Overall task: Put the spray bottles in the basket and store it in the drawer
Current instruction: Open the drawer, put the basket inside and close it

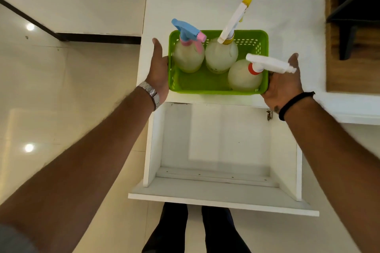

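Three translucent plastic spray bottles (220, 55) are stood inside the green perforated plastic basket (197, 84), itself set on the white worktop (292, 22). The open white drawer (222, 197) is located directly before it, below the worktop edge.

Setting: domestic interior, likely a home. Evidence: glossy cream tiled floor (51, 92) reflecting ceiling lights; white laminate surface (287, 33) over an open white drawer (222, 197); wooden furniture (339, 76) alongside.

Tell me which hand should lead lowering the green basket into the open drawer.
Probably right. The right hand cups the basket at its near corner, closest to the drawer, beside the nearest bottle. The left hand presses flat on the side.
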`<act>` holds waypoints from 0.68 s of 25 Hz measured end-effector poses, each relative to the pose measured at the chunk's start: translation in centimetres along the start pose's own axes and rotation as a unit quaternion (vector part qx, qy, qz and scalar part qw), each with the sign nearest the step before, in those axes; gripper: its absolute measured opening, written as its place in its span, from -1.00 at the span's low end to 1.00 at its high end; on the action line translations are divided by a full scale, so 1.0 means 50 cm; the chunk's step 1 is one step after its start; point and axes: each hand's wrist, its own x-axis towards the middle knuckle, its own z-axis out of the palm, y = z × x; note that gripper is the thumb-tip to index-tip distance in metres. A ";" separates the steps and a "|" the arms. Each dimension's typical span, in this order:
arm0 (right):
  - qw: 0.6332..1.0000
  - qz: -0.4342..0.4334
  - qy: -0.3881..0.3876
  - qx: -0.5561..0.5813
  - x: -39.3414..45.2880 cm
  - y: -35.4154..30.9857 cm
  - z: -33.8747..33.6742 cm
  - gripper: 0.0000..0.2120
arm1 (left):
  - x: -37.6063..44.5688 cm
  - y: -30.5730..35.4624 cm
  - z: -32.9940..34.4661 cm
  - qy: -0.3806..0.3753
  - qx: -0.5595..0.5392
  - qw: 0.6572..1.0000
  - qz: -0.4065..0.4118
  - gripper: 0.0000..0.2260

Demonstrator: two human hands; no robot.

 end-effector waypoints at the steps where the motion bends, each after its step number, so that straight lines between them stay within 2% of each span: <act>1: 1.000 -0.001 -0.004 0.005 -0.021 0.019 -0.011 -0.21 | -0.019 -0.019 -0.011 -0.015 -0.018 1.000 0.002 -0.27; 5: 0.999 0.008 0.003 0.046 -0.120 0.117 -0.074 -0.22 | -0.112 -0.121 -0.077 -0.029 -0.056 0.998 -0.003 -0.25; 9: 0.991 0.094 0.062 0.072 -0.222 0.242 -0.144 -0.26 | -0.201 -0.243 -0.135 -0.048 -0.098 0.993 -0.042 -0.28; 12: 0.983 0.142 0.092 0.066 -0.264 0.334 -0.184 -0.24 | -0.224 -0.320 -0.162 -0.014 -0.080 0.992 -0.093 -0.28; 17: 0.971 0.166 0.162 0.063 -0.247 0.435 -0.220 -0.27 | -0.188 -0.413 -0.192 0.056 -0.077 0.982 -0.161 -0.31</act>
